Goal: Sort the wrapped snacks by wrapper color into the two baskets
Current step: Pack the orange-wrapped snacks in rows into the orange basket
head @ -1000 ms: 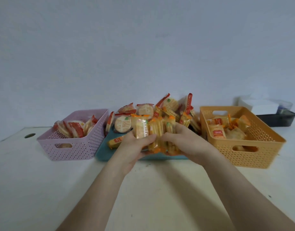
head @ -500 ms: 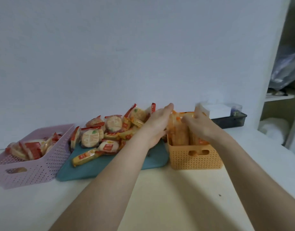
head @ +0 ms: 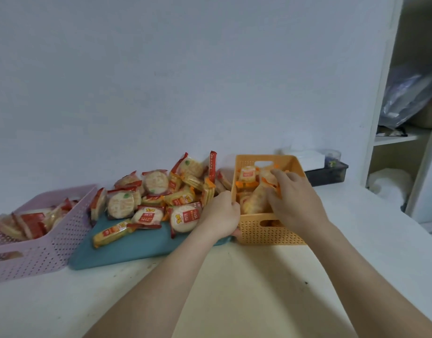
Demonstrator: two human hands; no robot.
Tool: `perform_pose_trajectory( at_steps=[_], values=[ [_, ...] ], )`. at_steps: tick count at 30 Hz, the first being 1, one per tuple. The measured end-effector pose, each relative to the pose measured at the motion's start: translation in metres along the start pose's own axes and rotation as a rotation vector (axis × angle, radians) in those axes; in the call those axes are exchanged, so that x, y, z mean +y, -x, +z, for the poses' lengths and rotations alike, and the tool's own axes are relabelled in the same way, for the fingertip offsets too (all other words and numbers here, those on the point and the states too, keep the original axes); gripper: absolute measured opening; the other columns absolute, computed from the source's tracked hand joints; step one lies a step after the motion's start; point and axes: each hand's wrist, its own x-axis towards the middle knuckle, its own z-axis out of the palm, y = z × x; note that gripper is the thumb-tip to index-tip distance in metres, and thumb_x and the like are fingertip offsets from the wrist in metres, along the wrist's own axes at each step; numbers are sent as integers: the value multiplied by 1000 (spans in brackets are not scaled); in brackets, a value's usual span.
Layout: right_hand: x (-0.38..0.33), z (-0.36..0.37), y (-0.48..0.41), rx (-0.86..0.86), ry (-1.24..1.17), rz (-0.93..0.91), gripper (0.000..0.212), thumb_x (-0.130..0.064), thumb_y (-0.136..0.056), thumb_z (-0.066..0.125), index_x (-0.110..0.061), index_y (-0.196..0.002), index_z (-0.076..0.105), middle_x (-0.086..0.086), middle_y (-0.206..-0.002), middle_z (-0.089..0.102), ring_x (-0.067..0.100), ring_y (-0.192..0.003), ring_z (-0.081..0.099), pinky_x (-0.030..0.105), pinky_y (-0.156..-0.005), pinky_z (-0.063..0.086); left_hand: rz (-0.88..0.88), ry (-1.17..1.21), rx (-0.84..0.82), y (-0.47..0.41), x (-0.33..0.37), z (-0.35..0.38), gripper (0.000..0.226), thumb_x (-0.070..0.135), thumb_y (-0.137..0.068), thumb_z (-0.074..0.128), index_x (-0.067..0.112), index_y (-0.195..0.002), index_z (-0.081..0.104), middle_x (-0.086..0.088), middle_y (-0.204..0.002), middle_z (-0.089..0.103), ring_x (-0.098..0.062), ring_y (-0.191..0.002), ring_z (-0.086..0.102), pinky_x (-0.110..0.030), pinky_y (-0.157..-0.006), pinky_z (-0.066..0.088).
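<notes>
An orange basket [head: 266, 230] stands at the right of a teal tray [head: 141, 247] and holds orange-wrapped snacks [head: 249, 174]. My right hand [head: 295, 198] reaches inside it, fingers curled over a bundle of those snacks. My left hand [head: 220, 215] is curled around the basket's near left corner, thumb at the rim. On the tray lies a mixed pile of red-wrapped and orange-wrapped snacks [head: 156, 184]. A pink basket [head: 63, 240] at the far left holds red-wrapped snacks [head: 32, 220].
A dark tray [head: 329, 172] with a white box [head: 307, 158] sits behind the orange basket against the wall. A white shelf unit [head: 405, 137] stands at the right. The pale tabletop [head: 234, 276] stretches in front of the baskets.
Both hands carried a bundle of orange-wrapped snacks from the tray pile to the right into the orange basket. The left hand then dropped to the basket's corner; the right hand went lower inside.
</notes>
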Motion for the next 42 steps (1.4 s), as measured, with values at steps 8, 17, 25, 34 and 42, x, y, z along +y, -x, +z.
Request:
perform_pose_trajectory(
  at_steps=[8, 17, 25, 34, 42],
  values=[
    [-59, -18, 17, 7, -99, -275, 53, -44, -91, 56, -31, -141, 42, 0, -138, 46, 24, -123, 42, 36, -101, 38, 133, -34, 315, 51, -22, -53, 19, 22, -102, 34, 24, -108, 52, -2, -88, 67, -14, -53, 70, -37, -57, 61],
    [-145, 7, 34, -237, -507, -349, 33, -21, -79, 77, -28, -100, 54, -15, -88, 56, 6, -84, 56, 21, -69, 46, -26, -191, 424, 122, -107, -112, 17, 22, -97, 38, 26, -101, 54, 1, -85, 67, -25, -74, 69, -46, -70, 57],
    [-156, -5, 19, -304, -500, -382, 28, -15, -85, 71, -31, -106, 64, 2, -104, 61, 26, -91, 64, 46, -82, 55, -117, -325, 349, 135, -134, -128, 30, 42, -98, 41, 31, -126, 37, 2, -114, 65, -23, -97, 65, -37, -80, 51],
    [-166, -6, 16, -697, 82, -564, 29, -10, -84, 65, -35, -99, 60, -12, -106, 57, 10, -91, 53, 27, -74, 47, 198, -826, -10, 103, -98, -153, 39, 45, -77, 75, 34, -111, 60, 7, -111, 59, -18, -110, 50, -40, -90, 48],
    [-177, 20, 23, -748, 327, -665, 31, 3, -83, 50, -27, -91, 50, -5, -88, 56, 21, -86, 56, 23, -60, 39, 242, -1093, -31, 82, -101, -139, 51, 37, -82, 71, 24, -125, 49, -3, -117, 53, -24, -109, 51, -43, -91, 48]
  ],
)
